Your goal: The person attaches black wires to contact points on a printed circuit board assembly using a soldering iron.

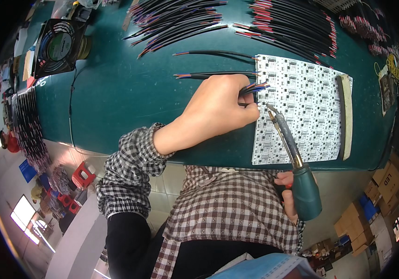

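My left hand (223,102) is closed around a few black cables (250,88) whose stripped, coloured wire ends poke out over the left edge of a white circuit board panel (302,111). In my right hand (289,197) is a soldering iron (306,190) with a green handle, its tip angled up to the panel's left edge, close to my left fingertips. Two sets of black cables, an upper cable (216,53) and a lower cable bundle (213,74), reach the panel's left edge above my hand. Most of my right fingers are hidden behind the handle.
A pale bar (344,118) lies along the panel's right side. Cable piles (181,23) and red-tipped cables (292,30) cover the far side of the green table (111,102). A black fan (60,46) stands far left, its cord running down the table. Solder wire (395,67) sits far right.
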Available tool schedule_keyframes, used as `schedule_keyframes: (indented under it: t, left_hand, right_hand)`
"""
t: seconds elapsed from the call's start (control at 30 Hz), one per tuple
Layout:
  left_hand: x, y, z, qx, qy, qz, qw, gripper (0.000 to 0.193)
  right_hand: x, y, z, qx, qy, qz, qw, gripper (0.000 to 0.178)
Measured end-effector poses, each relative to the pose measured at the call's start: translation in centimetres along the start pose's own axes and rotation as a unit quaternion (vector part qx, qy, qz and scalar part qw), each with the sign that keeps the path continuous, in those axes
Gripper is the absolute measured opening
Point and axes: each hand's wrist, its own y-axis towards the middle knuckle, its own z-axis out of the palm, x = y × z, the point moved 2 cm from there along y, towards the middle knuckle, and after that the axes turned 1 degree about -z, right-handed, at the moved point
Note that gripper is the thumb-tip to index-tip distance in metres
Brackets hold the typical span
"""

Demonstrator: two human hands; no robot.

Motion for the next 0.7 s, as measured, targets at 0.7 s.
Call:
schedule_keyframes:
  t: [0.7]
  left_hand:
    - [1.2,-3.0,1.2,0.021,-0.067,-0.016,0.997,0.017]
  right_hand:
    - [-2.4,-1.5,-1.3,-0.071,0.107,0.036,0.991,0.081]
